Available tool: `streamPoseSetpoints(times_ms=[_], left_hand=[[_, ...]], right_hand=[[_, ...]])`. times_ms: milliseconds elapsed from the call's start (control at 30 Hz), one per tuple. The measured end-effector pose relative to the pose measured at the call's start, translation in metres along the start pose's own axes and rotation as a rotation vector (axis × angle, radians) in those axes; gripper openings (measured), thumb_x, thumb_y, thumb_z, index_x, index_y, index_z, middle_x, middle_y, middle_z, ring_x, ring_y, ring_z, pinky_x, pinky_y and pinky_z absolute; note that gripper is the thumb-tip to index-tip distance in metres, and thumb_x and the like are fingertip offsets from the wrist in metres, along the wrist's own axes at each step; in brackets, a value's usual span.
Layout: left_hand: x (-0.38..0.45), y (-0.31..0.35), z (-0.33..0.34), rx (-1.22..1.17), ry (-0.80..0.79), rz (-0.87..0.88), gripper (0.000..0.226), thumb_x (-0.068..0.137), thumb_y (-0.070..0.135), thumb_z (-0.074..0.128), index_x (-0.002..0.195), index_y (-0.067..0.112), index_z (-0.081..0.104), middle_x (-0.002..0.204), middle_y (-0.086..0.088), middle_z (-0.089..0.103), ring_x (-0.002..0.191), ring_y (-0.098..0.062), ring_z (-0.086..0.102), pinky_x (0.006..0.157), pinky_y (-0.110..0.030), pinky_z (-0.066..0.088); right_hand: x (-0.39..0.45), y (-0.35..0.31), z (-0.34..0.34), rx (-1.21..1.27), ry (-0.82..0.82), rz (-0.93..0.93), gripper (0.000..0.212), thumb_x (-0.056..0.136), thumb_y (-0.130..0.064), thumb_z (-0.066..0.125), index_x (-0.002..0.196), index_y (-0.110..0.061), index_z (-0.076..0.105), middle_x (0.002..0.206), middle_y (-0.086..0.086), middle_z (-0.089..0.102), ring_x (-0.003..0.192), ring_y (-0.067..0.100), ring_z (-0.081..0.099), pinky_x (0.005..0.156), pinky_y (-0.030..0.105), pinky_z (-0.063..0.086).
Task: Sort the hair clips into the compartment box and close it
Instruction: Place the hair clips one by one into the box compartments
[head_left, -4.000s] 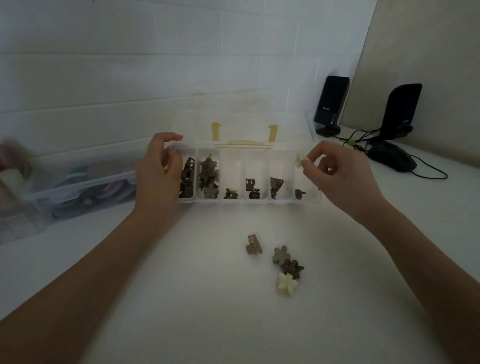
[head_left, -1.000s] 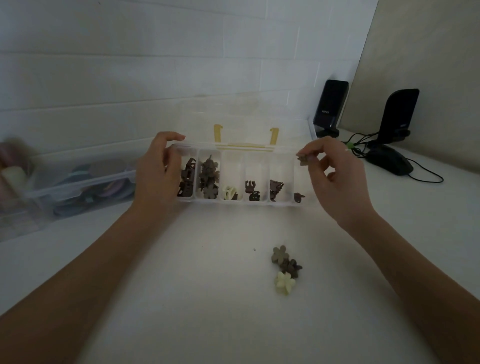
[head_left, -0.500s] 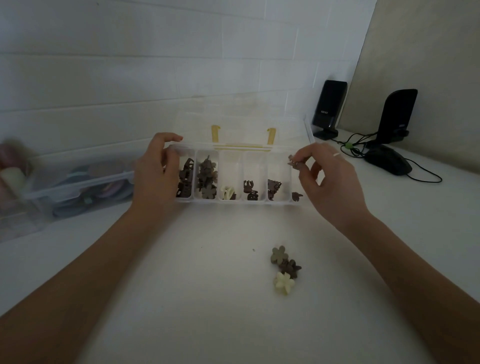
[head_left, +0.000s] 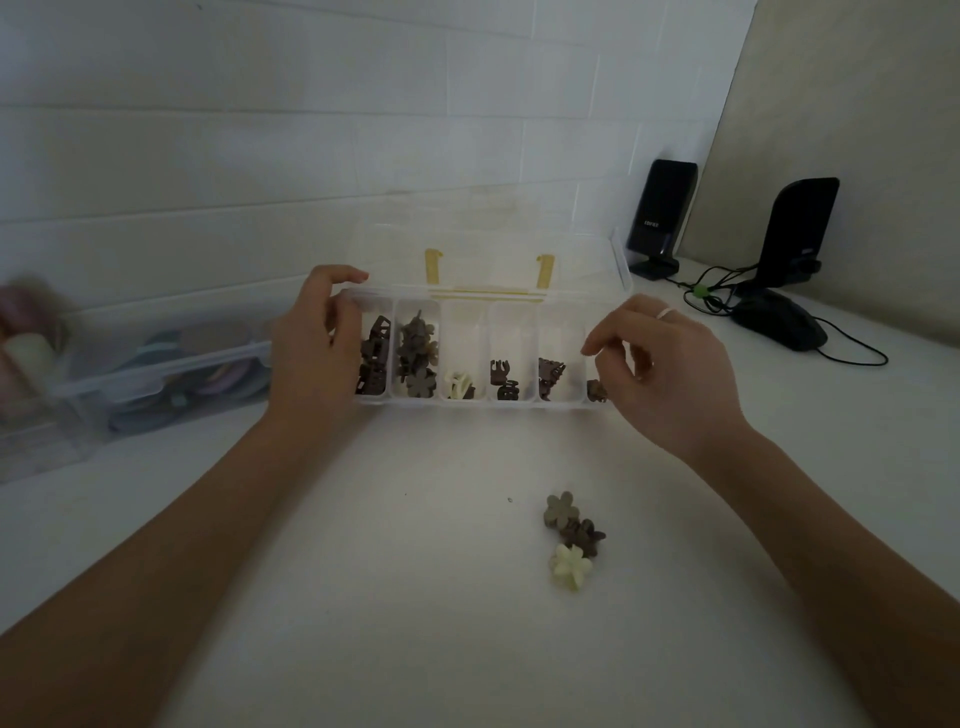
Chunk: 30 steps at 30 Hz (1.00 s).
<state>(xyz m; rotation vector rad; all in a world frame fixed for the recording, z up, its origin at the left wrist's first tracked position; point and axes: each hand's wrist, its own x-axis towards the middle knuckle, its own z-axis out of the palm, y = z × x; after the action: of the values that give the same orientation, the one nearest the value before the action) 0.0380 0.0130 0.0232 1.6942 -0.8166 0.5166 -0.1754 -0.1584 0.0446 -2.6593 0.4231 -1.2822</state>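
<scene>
A clear compartment box (head_left: 467, 407) stands on the white table with its lid (head_left: 493, 239) tilted back and open. Its compartments hold brown clips, a cream clip (head_left: 458, 385) and a small brown clip (head_left: 597, 391) at the far right. My left hand (head_left: 317, 353) grips the box's left end. My right hand (head_left: 670, 374) hovers over the right end, fingers loosely curled, with no clip visible in them. Three flower clips lie on the table nearer me: an olive clip (head_left: 561, 509), a dark brown clip (head_left: 586, 535) and a cream flower clip (head_left: 570, 566).
A clear storage bin (head_left: 156, 374) with coloured items sits at the left by the wall. Two black speakers (head_left: 660, 218) (head_left: 795, 234), a black mouse (head_left: 779, 327) and a cable lie at the back right.
My right hand pinched a small brown clip above the box's right end; now it is lower over that end and the clip is no longer in its fingers. My left hand kept its hold.
</scene>
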Motion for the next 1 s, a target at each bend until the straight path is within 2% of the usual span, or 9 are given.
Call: streamPoseSetpoints(times_ms=[67,167,267,367,467,667,800,900,1000], left_hand=[[0.0,0.0,0.001,-0.005,0.005,0.001,0.024,0.096,0.008,0.038,0.107,0.02,0.055,0.062,-0.019,0.053,0.048,-0.015,0.037,0.058,-0.043,0.05],[0.0,0.0,0.001,0.004,0.002,0.004,0.024,0.095,0.007,0.037,0.106,0.018,0.055,0.062,-0.013,0.053,0.047,-0.012,0.036,0.05,-0.037,0.042],[-0.001,0.001,0.0,0.007,0.003,0.008,0.025,0.095,0.005,0.037,0.109,0.014,0.056,0.054,-0.001,0.044,0.044,-0.007,0.037,0.045,-0.025,0.032],[-0.002,0.002,0.001,0.004,0.008,-0.008,0.025,0.095,0.004,0.038,0.109,0.013,0.057,0.053,0.005,0.037,0.043,-0.003,0.037,0.044,-0.017,0.026],[-0.003,0.004,0.002,-0.013,0.015,-0.01,0.025,0.095,0.004,0.038,0.108,0.013,0.057,0.053,0.005,0.036,0.043,-0.004,0.035,0.044,-0.017,0.025],[-0.003,0.003,0.002,0.0,0.02,-0.014,0.026,0.095,0.005,0.038,0.108,0.015,0.057,0.053,0.007,0.039,0.043,-0.003,0.036,0.044,-0.017,0.026],[-0.004,0.002,0.002,-0.001,0.01,0.012,0.025,0.095,0.005,0.038,0.108,0.015,0.057,0.055,0.004,0.042,0.044,-0.003,0.037,0.043,-0.016,0.026],[-0.004,0.002,0.003,0.008,0.006,0.001,0.025,0.096,0.005,0.037,0.108,0.015,0.056,0.057,0.005,0.045,0.044,-0.002,0.039,0.045,-0.016,0.028],[-0.005,0.004,0.005,0.0,-0.009,0.0,0.025,0.097,0.006,0.036,0.11,0.013,0.056,0.056,0.005,0.044,0.044,-0.003,0.04,0.044,-0.015,0.028]], right_hand=[[-0.001,-0.005,-0.002,-0.017,0.009,-0.053,0.02,0.076,-0.019,0.045,0.072,-0.021,0.064,0.065,-0.012,0.055,0.048,0.005,0.043,0.047,0.021,0.035],[0.0,-0.004,-0.005,-0.149,0.052,0.03,0.018,0.078,-0.015,0.048,0.074,-0.019,0.065,0.058,-0.008,0.056,0.047,0.013,0.048,0.046,0.024,0.038],[0.008,0.007,-0.014,-0.237,-0.181,0.239,0.02,0.084,-0.024,0.05,0.088,-0.027,0.069,0.055,-0.011,0.051,0.058,0.019,0.055,0.058,0.029,0.047],[0.011,0.004,-0.02,-0.307,-0.471,0.293,0.027,0.086,-0.042,0.051,0.108,-0.039,0.065,0.08,-0.009,0.062,0.084,0.018,0.061,0.071,0.029,0.046],[0.012,-0.001,-0.019,-0.41,-0.58,0.253,0.034,0.086,-0.051,0.049,0.117,-0.039,0.059,0.107,-0.006,0.065,0.094,0.018,0.06,0.072,0.029,0.041],[0.014,0.0,-0.018,-0.338,-0.537,0.242,0.01,0.086,-0.043,0.058,0.092,-0.034,0.06,0.07,-0.013,0.052,0.067,0.011,0.053,0.06,0.028,0.041],[0.016,-0.003,-0.021,-0.212,-0.277,0.208,0.008,0.087,-0.039,0.059,0.091,-0.032,0.061,0.061,-0.011,0.054,0.058,0.009,0.054,0.061,0.031,0.051],[0.018,-0.009,-0.023,-0.042,-0.102,0.134,0.005,0.087,-0.032,0.061,0.09,-0.028,0.061,0.071,-0.014,0.058,0.066,0.008,0.055,0.062,0.033,0.05],[0.012,-0.013,-0.011,-0.073,-0.113,0.018,0.007,0.087,-0.027,0.061,0.094,-0.029,0.063,0.089,-0.014,0.059,0.083,0.008,0.053,0.061,0.028,0.043]])
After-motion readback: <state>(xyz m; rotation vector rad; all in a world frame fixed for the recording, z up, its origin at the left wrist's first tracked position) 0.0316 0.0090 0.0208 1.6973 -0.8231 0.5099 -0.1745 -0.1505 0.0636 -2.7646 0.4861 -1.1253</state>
